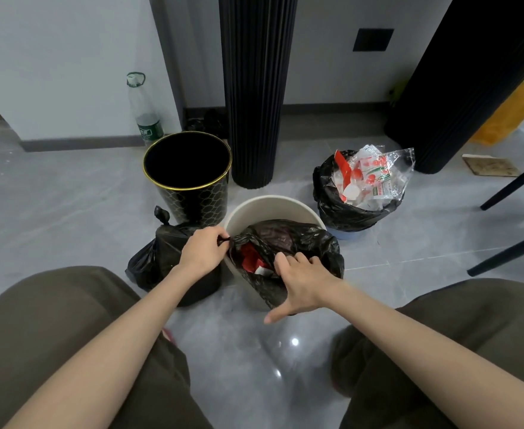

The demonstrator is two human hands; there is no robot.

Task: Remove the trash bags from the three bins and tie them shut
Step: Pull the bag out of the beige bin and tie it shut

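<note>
Pinches left edge of black bag (301,239), red wrappers (249,258) inside, seated in white bin (273,205), with fingers of left hand (202,250); hooks near edge with curled fingers of right hand (304,280).

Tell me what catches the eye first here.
Both hands, left hand and right hand, grip the black plastic trash bag in the round white bin at centre. A knotted black bag sits on the floor to its left; back right, a small blue bin overflows with clear plastic wrappers.
</note>
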